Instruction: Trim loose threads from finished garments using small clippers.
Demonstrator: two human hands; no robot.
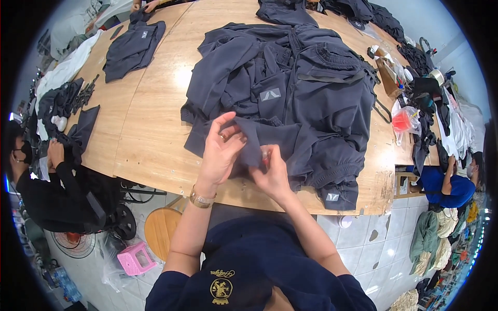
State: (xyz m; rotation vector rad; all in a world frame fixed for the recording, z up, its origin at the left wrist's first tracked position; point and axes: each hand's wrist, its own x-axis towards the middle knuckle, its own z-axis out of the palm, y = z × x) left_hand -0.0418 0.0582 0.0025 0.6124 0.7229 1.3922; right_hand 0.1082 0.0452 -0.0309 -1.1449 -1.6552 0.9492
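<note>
Dark cloth (282, 136) between hands, touching left hand (222, 149) fingers, half-curled; can't tell if pinching. Right hand (272, 175) fingers closed round small reddish thing (266, 158) beside cloth. Forearms (314, 237) converge.

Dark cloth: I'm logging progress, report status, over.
Left hand at cloth edge, fingers partly open. Right hand at cloth, holding small reddish item, kind unclear. Garment heap close behind.
</note>
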